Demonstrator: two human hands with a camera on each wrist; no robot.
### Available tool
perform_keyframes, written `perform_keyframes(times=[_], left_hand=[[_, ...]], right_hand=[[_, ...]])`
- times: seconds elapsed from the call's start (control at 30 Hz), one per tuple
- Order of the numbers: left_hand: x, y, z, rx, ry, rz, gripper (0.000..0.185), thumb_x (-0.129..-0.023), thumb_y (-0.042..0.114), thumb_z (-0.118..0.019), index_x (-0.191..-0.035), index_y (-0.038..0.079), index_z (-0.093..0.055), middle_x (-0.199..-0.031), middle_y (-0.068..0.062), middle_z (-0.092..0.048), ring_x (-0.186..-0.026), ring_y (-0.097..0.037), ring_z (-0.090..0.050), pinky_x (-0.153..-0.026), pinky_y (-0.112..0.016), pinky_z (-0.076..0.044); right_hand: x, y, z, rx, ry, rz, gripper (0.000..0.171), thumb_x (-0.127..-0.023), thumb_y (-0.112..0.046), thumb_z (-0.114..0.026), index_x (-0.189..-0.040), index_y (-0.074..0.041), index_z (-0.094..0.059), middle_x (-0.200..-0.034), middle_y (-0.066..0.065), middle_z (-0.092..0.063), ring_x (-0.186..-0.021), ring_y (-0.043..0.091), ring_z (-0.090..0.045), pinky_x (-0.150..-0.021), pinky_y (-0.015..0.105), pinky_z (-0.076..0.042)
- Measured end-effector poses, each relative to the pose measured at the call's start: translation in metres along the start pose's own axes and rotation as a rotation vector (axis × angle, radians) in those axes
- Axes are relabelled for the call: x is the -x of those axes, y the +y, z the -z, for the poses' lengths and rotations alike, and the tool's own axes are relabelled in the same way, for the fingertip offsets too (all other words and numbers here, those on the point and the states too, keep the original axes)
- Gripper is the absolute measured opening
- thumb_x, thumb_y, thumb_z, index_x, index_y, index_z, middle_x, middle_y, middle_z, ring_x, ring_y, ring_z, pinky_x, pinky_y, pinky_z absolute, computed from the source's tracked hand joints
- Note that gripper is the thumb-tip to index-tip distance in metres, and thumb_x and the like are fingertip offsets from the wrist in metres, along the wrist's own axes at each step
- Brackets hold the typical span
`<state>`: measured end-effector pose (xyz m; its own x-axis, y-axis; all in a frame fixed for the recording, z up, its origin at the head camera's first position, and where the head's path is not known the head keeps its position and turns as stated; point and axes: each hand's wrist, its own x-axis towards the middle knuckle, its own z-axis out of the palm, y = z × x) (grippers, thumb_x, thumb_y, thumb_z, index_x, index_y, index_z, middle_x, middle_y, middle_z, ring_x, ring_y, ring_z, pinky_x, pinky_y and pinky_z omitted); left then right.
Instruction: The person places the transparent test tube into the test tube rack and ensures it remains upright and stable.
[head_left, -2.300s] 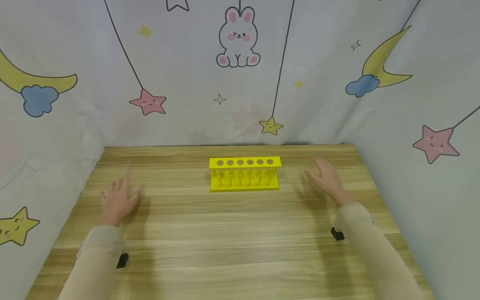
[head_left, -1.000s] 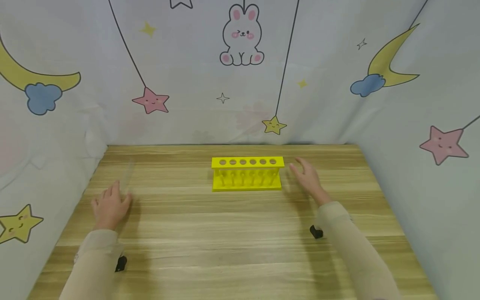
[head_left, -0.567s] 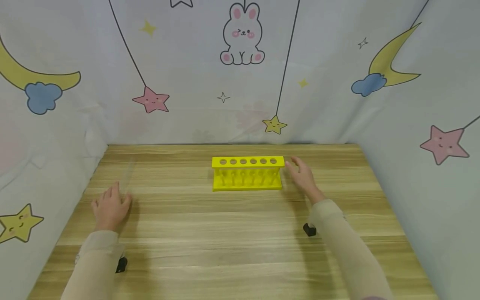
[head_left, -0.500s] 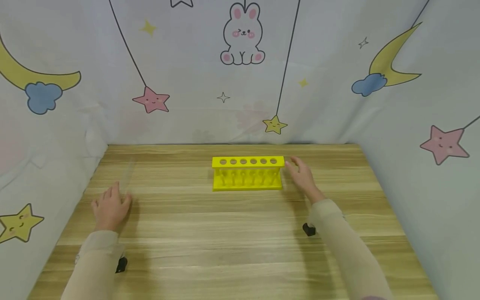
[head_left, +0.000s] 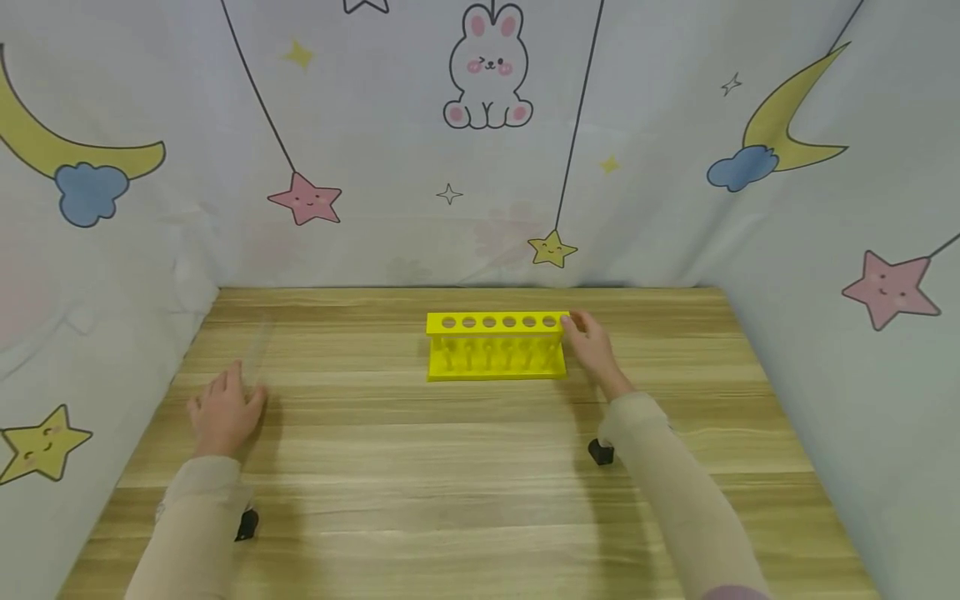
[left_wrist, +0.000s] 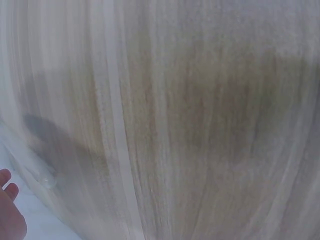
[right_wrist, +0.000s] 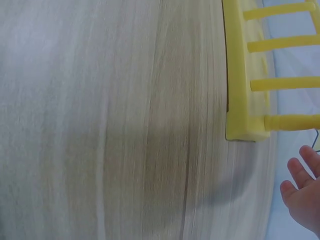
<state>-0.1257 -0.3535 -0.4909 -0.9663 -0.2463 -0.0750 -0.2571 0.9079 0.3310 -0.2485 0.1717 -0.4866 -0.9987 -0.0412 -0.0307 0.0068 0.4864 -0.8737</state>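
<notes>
Landmark: we take the yellow rack (head_left: 496, 347) as our reference; it stands upright on the tabletop (head_left: 465, 467), toward the far side and about midway across, with six holes in its top bar and nothing in them.

Change: over the last couple of seconds our right hand (head_left: 591, 349) has slid in from well apart on the rack's right side until it is against the rack's right end. The rack itself has not shifted. Our left hand (head_left: 222, 411) has barely moved.

Meaning: we judge that the right hand is about to take hold of the rack or steady it; no grasp shows yet.

Right grip: fingers loosely extended, fingertips at the top right corner of the rack, touching or all but touching; we cannot tell which. In the right wrist view the rack's end (right_wrist: 247, 75) lies just beside the fingers (right_wrist: 302, 187), with a small gap showing.

Left grip: spread and relaxed, palm down on the tabletop, well to the left of the rack, holding nothing.

Surround: a printed cloth (head_left: 480, 142) with a rabbit, stars and moons hangs behind the rack and to both sides.
</notes>
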Motion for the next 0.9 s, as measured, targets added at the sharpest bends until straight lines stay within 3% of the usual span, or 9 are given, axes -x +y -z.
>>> perform_keyframes(times=[0.37,0.63,0.9], left_hand=[[-0.002,-0.001,-0.002,-0.009,0.027,-0.003,0.063,-0.092,0.034,-0.035,-0.138,-0.003,-0.013,-0.132,-0.033,-0.028,-0.118,-0.049,-0.025,-0.094,-0.064,-0.013],[-0.006,0.004,-0.001,0.01,0.086,-0.012,0.061,-0.092,0.035,-0.037,-0.137,-0.002,-0.017,-0.13,-0.033,-0.032,-0.114,-0.05,-0.031,-0.092,-0.064,-0.018],[-0.01,0.009,0.002,0.023,0.052,0.016,0.063,-0.092,0.035,-0.035,-0.138,-0.003,-0.014,-0.131,-0.034,-0.029,-0.116,-0.051,-0.027,-0.093,-0.064,-0.016]], right_hand=[[-0.003,-0.007,-0.008,-0.069,0.008,-0.03,0.057,-0.09,-0.045,-0.039,-0.128,-0.001,-0.041,-0.135,0.018,-0.039,-0.124,0.032,-0.037,-0.102,0.043,-0.032],[-0.005,-0.009,-0.01,-0.073,0.015,-0.058,0.057,-0.09,-0.046,-0.039,-0.127,-0.003,-0.042,-0.137,0.018,-0.037,-0.126,0.033,-0.034,-0.103,0.043,-0.031],[-0.008,-0.009,-0.013,-0.071,0.025,-0.08,0.057,-0.09,-0.049,-0.036,-0.125,-0.006,-0.045,-0.133,0.015,-0.042,-0.126,0.03,-0.035,-0.103,0.044,-0.031]])
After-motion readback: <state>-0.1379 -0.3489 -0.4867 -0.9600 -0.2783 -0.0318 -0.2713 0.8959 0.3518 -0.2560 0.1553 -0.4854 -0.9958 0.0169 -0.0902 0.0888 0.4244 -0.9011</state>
